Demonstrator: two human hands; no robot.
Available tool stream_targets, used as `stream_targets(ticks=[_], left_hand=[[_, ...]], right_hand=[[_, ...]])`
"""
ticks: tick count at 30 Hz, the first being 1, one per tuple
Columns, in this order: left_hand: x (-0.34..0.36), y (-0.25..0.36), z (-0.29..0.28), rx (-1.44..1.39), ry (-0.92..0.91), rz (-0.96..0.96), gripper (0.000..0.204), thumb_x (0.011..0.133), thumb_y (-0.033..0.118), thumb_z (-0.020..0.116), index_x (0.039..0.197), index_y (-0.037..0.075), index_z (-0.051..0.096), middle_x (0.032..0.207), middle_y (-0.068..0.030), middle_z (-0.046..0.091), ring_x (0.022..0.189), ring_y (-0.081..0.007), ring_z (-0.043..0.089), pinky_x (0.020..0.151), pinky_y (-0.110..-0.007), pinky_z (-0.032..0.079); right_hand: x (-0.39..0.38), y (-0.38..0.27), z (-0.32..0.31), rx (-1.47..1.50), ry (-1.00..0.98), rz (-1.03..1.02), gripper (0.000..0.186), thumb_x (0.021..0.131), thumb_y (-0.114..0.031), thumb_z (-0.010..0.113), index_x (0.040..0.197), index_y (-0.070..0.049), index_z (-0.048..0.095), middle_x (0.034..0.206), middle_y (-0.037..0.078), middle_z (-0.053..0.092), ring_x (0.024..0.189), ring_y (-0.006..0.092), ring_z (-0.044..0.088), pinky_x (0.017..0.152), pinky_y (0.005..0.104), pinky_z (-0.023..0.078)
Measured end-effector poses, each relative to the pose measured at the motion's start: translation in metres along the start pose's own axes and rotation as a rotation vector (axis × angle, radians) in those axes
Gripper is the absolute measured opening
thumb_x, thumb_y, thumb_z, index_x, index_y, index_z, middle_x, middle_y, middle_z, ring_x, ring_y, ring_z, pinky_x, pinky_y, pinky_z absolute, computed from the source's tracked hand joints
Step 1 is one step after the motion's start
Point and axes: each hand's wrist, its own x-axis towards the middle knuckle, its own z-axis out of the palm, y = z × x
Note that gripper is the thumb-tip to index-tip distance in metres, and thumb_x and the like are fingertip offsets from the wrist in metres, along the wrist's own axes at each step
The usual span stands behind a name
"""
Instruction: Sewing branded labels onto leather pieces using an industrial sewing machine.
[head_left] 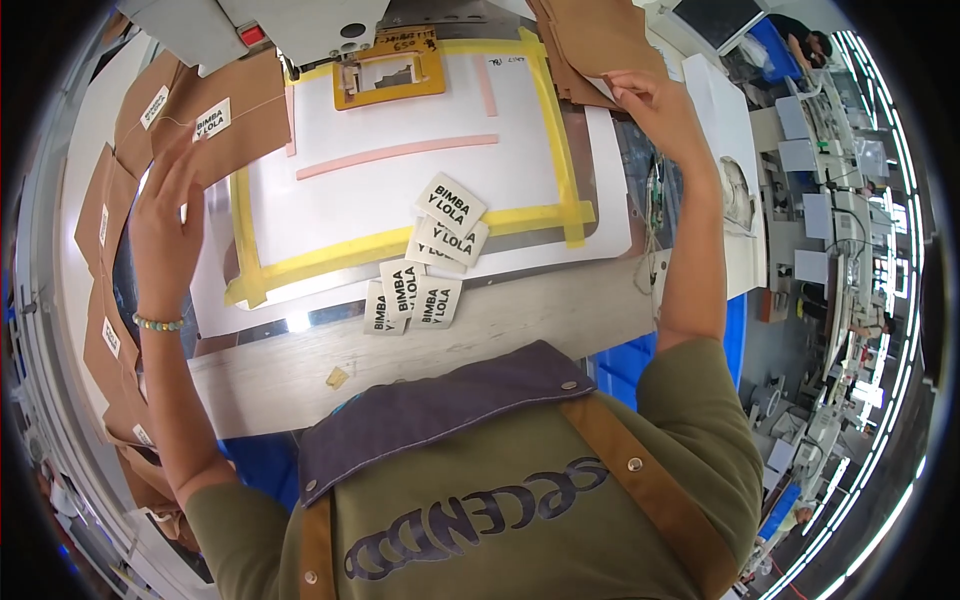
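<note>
My left hand (168,225), with a beaded bracelet on its wrist, lies at the near edge of a brown fabric panel (240,140). Its fingers are stretched out, nearest a white label (213,119) on that panel. At the far right, my right hand (655,112) pinches the near corner of the top piece on a stack of brown fabric pieces (600,45). Between my hands lies a white template sheet (350,215) edged in yellow tape. Several loose white labels (450,203) with black lettering overlap at its near edge.
A sewing machine head (290,35) stands over the sheet's far side, with a yellow frame clamp (390,95) below it. More labelled brown panels (100,290) hang in a chain down the left. A yellowish scrap (337,377) lies on the near table edge. Other workstations and people are at right.
</note>
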Motion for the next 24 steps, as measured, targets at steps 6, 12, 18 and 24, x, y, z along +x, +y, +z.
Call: stream_targets(ticks=[6,12,18,24], left_hand=[[0.011,0.054,0.004,-0.103,-0.006,0.111,0.039,0.098,-0.001,0.073,0.135,0.011,0.074,0.144,-0.0065,0.072,0.113,-0.0291,0.075,0.088,-0.037,0.062],[0.027,0.112,0.013,-0.418,-0.088,0.275,0.038,0.092,0.003,0.077,0.130,0.006,0.074,0.136,-0.0111,0.073,0.118,-0.0321,0.071,0.100,-0.042,0.060],[0.051,0.149,0.051,-0.285,-0.016,0.503,0.046,0.085,0.005,0.080,0.130,0.001,0.071,0.137,-0.0119,0.072,0.127,-0.0304,0.067,0.104,-0.042,0.059],[0.060,0.142,0.073,-0.190,-0.086,0.571,0.021,0.086,0.007,0.070,0.106,0.001,0.070,0.126,-0.0106,0.074,0.119,-0.0278,0.069,0.096,-0.039,0.061]], right_hand=[[0.014,0.009,0.011,0.001,0.231,0.097,0.023,0.103,-0.013,0.067,0.120,-0.001,0.077,0.117,0.009,0.082,0.095,0.0225,0.078,0.083,0.0351,0.059],[0.014,-0.071,0.071,-0.305,0.181,-0.550,0.020,0.099,-0.010,0.069,0.118,-0.007,0.075,0.124,0.007,0.080,0.104,0.0285,0.076,0.088,0.0393,0.061],[-0.003,-0.117,0.119,-0.355,-0.019,-0.869,0.026,0.094,-0.013,0.068,0.118,-0.014,0.074,0.139,0.003,0.074,0.111,0.0204,0.074,0.090,0.0382,0.060],[-0.010,-0.119,0.110,-0.294,-0.138,-0.793,0.027,0.093,-0.019,0.074,0.118,-0.008,0.075,0.134,0.004,0.076,0.118,0.0267,0.073,0.098,0.0403,0.058]])
